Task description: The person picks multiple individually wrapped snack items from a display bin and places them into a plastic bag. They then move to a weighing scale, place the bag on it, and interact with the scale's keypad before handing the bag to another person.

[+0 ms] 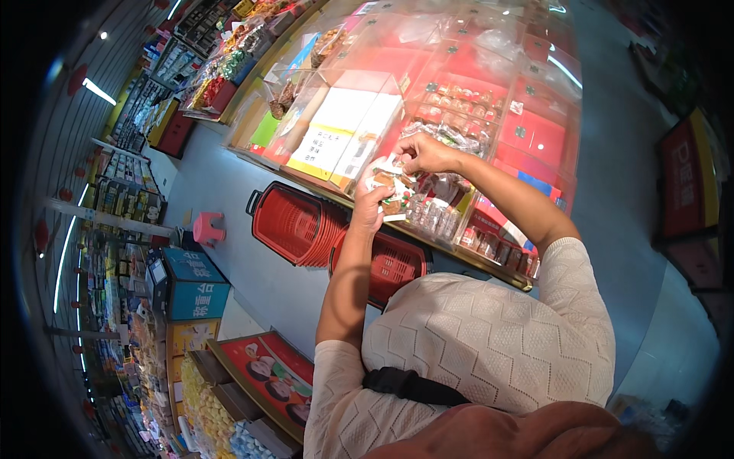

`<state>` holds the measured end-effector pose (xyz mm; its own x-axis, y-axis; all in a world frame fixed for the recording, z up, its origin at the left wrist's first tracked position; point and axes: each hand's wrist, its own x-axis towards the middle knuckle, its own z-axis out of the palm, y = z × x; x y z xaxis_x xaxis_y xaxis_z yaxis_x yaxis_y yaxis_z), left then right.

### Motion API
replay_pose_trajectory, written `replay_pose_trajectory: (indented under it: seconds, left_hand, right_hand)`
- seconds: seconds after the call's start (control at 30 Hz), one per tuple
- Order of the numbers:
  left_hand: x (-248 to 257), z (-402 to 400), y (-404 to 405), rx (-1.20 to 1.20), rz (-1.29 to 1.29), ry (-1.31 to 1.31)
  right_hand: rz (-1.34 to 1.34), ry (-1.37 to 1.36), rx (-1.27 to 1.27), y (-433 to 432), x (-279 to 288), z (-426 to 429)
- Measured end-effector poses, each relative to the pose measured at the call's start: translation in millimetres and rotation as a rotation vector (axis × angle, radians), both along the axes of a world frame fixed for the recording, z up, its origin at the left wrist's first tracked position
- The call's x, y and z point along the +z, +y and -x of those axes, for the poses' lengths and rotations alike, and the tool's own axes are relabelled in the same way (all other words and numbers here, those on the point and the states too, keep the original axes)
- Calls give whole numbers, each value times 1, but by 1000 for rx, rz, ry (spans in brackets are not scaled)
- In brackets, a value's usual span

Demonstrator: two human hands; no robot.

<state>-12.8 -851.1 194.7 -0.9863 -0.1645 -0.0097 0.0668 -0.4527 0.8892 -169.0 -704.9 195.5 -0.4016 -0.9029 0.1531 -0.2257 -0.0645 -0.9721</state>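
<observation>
My left hand (370,198) holds a small clear food packet (393,186) with green and red print and brown contents, its thumb across the front. At the packet's upper edge, the bent fingers of my right hand (421,155) pinch what looks like its white top; the exact grip is hard to make out in the glare. Both hands are over the near edge of a display counter with clear dividers. Just below and right of the packet stand wrapped items (436,217) in clear film. More wrapped packets (444,135) lie in a compartment behind my right hand.
Stacked red shopping baskets (292,224) stand on the floor against the counter, left of my body. A white box (338,137) with handwriting fills a clear bin. Jars (464,103) sit in farther compartments. A pink stool (209,228) and a display stand (269,373) are at left.
</observation>
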Motion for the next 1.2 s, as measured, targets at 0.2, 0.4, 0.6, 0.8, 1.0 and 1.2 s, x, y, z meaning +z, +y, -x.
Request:
replay_pose_trajectory:
  seconds: [0.2,0.4,0.6,0.8,1.0,1.2]
  left_hand:
    - [-12,-2,-16,208,-43,51]
    - [-21,7,-9,264,16,89]
    - [-22,3,-6,289,73,135]
    - [-21,2,-8,315,-12,156]
    - [-22,1,-10,306,-42,187]
    - [-20,-4,-12,273,-104,141]
  right_hand:
    - [-160,419,-30,15,-7,33]
    - [-526,928,160,17,-47,-7]
    - [-453,968,162,7,-65,6]
    - [-317,991,144,40,-14,1]
    - [-416,1234,151,45,-29,-10]
    - [-274,1108,-42,28,-3,-6]
